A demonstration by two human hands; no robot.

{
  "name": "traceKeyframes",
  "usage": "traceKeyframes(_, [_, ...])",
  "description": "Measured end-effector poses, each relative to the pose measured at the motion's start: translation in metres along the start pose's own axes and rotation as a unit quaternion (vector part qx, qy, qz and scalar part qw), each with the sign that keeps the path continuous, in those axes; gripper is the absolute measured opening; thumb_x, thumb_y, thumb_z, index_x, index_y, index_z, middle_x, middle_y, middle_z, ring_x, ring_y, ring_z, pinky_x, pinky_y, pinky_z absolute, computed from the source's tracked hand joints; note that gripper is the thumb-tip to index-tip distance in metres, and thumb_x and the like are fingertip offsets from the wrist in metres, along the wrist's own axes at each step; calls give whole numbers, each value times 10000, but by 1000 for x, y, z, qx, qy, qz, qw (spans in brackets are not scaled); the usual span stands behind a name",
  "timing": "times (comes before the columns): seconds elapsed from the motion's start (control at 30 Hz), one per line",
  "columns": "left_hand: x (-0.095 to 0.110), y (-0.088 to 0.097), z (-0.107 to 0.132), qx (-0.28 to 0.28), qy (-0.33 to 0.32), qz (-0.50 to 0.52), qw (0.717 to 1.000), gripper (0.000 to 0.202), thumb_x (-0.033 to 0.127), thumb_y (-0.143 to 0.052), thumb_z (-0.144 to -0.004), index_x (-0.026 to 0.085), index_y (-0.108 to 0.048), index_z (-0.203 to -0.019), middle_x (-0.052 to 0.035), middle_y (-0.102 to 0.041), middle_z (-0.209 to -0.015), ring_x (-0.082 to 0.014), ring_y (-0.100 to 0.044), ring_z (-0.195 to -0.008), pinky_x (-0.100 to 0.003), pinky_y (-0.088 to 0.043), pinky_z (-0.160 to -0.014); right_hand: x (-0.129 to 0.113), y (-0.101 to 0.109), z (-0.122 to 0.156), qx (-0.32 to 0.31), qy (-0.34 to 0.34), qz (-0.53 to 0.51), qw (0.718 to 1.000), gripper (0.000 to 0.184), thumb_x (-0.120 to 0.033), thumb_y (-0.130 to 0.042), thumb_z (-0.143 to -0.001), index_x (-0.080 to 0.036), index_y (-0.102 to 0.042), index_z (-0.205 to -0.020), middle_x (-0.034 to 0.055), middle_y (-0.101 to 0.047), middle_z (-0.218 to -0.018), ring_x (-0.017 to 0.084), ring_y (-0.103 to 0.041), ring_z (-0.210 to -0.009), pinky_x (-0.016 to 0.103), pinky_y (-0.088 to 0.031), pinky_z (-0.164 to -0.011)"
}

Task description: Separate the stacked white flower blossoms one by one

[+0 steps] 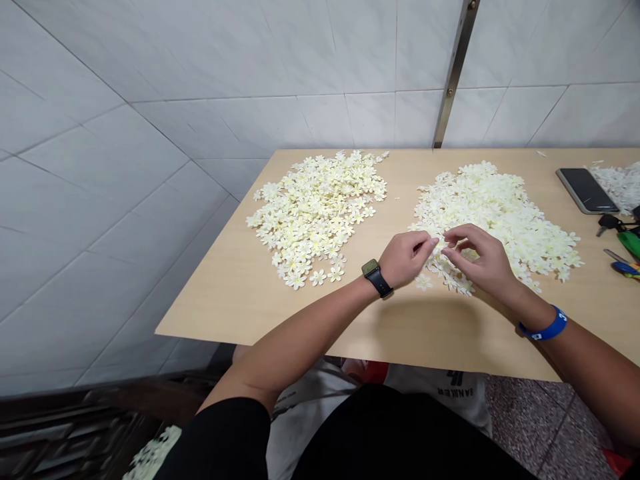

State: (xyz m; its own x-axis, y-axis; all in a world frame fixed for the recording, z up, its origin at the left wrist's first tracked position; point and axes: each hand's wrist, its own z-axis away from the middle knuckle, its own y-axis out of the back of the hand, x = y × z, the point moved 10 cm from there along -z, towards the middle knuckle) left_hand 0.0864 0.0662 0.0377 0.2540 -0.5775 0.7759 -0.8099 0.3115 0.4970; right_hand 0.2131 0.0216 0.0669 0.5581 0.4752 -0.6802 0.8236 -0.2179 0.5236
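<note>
One small clump of cream artificial blossoms [153, 453] sits low at near left, beyond the table's near edge. Speckled floor tile [540, 427] shows at near right. Black sleeves [220, 433] cover both upper arms.

Both forearms reach over a pale wood table [350, 327]. Left hand [403, 259], with a black watch [374, 277] on its wrist, has its fingers pressed together and angled right, tips at the near edge of the right pile [495, 220]. Right hand [480, 257], with a blue wristband [545, 325], is curled, thumb and fingers drawn together, facing the left hand's tips. The two sets of fingertips are just apart, or nearly touching, over the blossoms. Whether either pinches a blossom is too small to tell. One loose blossom [424, 282] lies just below the left hand.

Left pile [315, 213] is a separate spread of blossoms, well apart from the hands, with a bare strip of table between it and the right pile. At far right lie a phone [586, 190], keys [607, 223], and another blossom heap [620, 187] cut off by the frame edge. A metal strip [455, 73] runs up the white tile wall [125, 167] behind the table.
</note>
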Motion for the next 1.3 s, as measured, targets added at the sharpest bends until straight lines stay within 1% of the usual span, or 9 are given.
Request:
traceKeyframes(0.17, [-5, -3, 0, -11, 12, 57, 998, 478, 501, -459, -1001, 184, -382, -651, 25, -405, -611, -111, -366, -601, -289, -290, -616, 27, -13, 4, -32, -127, -134, 982, 383, -441, -796, -801, -242, -700, -1114, 85, -722, -1060, 225, -693, -939, 352, -623, -736])
traceKeyframes(0.33, [-12, -9, 0, -29, 41, 121, 991, 516, 592, -539, -943, 173, -460, -654, 23, -437, -623, -106, -389, -618, -271, -319, -615, 41, -27, 8, -71, -215, -216, 950, 358, -529, -807, -787, -208, -701, -903, 27, -692, -720, 169, -666, -624, 323, -591, -610])
traceKeyframes(0.47, [-24, -12, -1, -28, 88, 182, 979, 471, 580, -662, -866, 166, -522, -690, 27, -496, -613, -99, -442, -603, -256, -363, -607, 49, -9, 6, 5, -223, -197, 955, 315, -473, -835, -763, -218, -673, -854, 4, -673, -646, 163, -653, -588, 300, -566, -578])
traceKeyframes(0.63, [-37, -19, 0, -29, 131, 211, 968, 285, 410, -684, -862, 158, -572, -793, 6, -603, -691, -97, -554, -634, -242, -448, -643, 54, 21, 4, 108, -213, -157, 958, 210, -379, -802, -801, -230, -659, -841, -4, -653, -679, 154, -644, -619, 303, -563, -618])
traceKeyframes(0.8, [-38, -14, 0, 17, 146, 256, 956, 195, 241, -692, -803, 149, -528, -750, -49, -674, -924, -79, -613, -704, -236, -510, -696, 47, 27, 3, 123, -192, -136, 964, 174, -353, -775, -821, -238, -653, -866, -4, -646, -689, 164, -660, -642, 315, -572, -638])
traceKeyframes(0.93, [-38, -10, 0, 27, 170, 263, 949, 182, 151, -690, -755, 157, -621, -923, -24, -683, -851, -94, -638, -722, -228, -503, -691, 46, 24, 3, 119, -182, -134, 967, 158, -344, -764, -823, -239, -654, -863, -3, -653, -693, 162, -655, -634, 303, -557, -610])
traceKeyframes(1.03, [-35, -6, -1, 25, 170, 247, 954, 111, 242, -692, -804, 141, -659, -835, -5, -636, -695, -89, -575, -635, -233, -459, -636, 47, 23, 3, 116, -182, -132, 968, 154, -343, -763, -822, -238, -656, -858, -3, -655, -691, 161, -650, -630, 303, -550, -605])
traceKeyframes(1.13, [-33, -3, 0, 26, 162, 222, 961, 307, 368, -703, -832, 145, -583, -657, 3, -588, -602, -88, -518, -577, -247, -415, -598, 48, 23, 3, 110, -183, -129, 968, 163, -348, -772, -818, -237, -657, -851, -3, -651, -681, 159, -636, -625, 304, -542, -607])
traceKeyframes(1.3, [-32, 1, 1, 19, 152, 153, 976, 360, 423, -695, -849, 160, -549, -652, 23, -576, -581, -92, -492, -560, -255, -383, -595, 46, 21, 2, 105, -179, -130, 970, 190, -380, -775, -822, -241, -649, -848, -6, -645, -677, 162, -624, -621, 311, -537, -600])
